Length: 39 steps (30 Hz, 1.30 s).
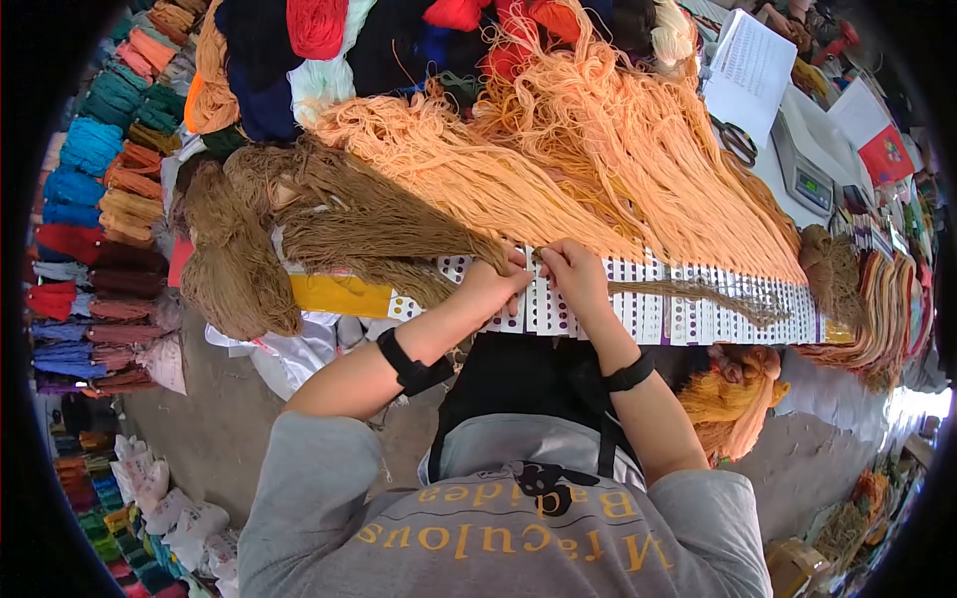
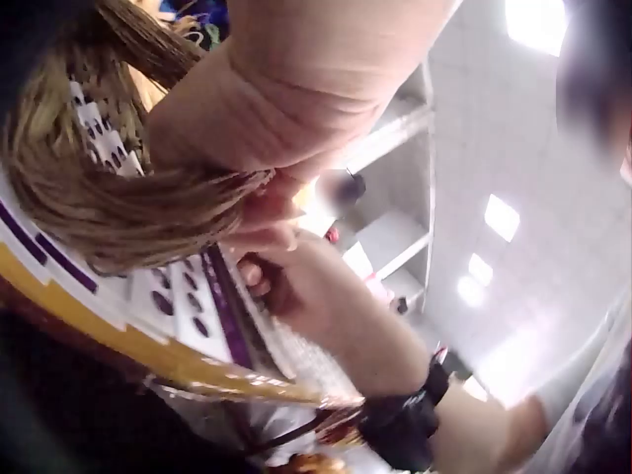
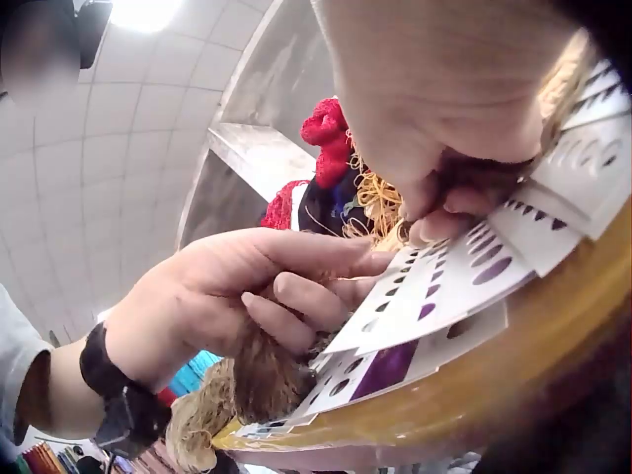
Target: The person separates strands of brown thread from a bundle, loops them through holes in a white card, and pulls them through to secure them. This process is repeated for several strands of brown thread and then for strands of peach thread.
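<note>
My left hand [image 1: 498, 284] curls round a thick hank of brown yarn [image 1: 389, 214], which spreads out to the left over the table. In the left wrist view, the brown yarn [image 2: 128, 217] loops down from under that hand. Close beside it, my right hand [image 1: 580, 277] pinches a bit of brown yarn at the far end of a white card. Both hands' fingertips almost meet there. The white card [image 3: 425, 286] carries a row of punched holes and purple ovals. Its neighbours, more punched cards [image 1: 688, 304], overlap in a row along the table's front edge.
Peach yarn [image 1: 598, 149] fans across the table from the cards. A brown hank [image 1: 234, 254] hangs over the left edge. Scissors [image 1: 736, 144], a digital scale [image 1: 805, 179] and a printed sheet [image 1: 750, 70] lie at the back right. Coloured yarn stacks [image 1: 90, 149] stand at the left.
</note>
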### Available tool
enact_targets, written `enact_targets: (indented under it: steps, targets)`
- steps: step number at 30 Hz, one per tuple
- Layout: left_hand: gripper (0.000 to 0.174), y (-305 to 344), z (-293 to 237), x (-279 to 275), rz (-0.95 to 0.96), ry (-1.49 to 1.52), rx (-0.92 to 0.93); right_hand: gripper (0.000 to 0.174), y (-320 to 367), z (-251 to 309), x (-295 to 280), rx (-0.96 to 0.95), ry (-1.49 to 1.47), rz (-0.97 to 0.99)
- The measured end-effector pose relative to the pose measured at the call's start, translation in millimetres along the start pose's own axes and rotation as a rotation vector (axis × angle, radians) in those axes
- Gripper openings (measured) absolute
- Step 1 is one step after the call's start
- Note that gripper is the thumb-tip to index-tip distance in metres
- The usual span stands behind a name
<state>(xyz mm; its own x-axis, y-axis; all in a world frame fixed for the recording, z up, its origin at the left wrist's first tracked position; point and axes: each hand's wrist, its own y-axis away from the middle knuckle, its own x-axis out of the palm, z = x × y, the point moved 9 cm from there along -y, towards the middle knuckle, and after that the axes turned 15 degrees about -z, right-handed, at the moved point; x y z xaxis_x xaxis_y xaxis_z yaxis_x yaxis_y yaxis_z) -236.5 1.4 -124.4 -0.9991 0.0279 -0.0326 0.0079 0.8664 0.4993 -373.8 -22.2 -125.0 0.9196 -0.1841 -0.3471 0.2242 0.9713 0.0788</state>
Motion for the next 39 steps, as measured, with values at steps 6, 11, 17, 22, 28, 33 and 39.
enact_targets:
  steps: [6, 11, 17, 22, 28, 33, 39]
  targets:
    - [0.019, -5, -4, -5, -0.066, -0.073, 0.136, 0.018, 3, 8, -5, -0.125, 0.176, -0.114]
    - [0.012, -10, -11, -10, -0.087, 0.045, -0.022, 0.016, 5, 10, 1, -0.143, 0.289, -0.039]
    - [0.012, -29, -6, -1, 0.013, -0.094, 0.06, 0.02, -8, -10, 10, 0.036, 0.095, 0.14]
    - [0.015, -26, -25, -42, -0.214, -0.202, 0.185, 0.025, 5, 16, -1, -0.146, 0.35, -0.053]
    - [0.02, -34, -14, -37, -0.164, -0.295, 0.102, 0.024, 15, 20, -2, -0.207, 0.383, -0.113]
    - [0.017, -20, -41, -48, 0.136, 0.232, -0.178, 0.022, 19, 25, -1, -0.335, 0.422, -0.194]
    - [0.033, -1, -76, -44, 0.263, 0.256, -0.104, 0.016, 24, 32, -6, -0.44, 0.346, -0.225]
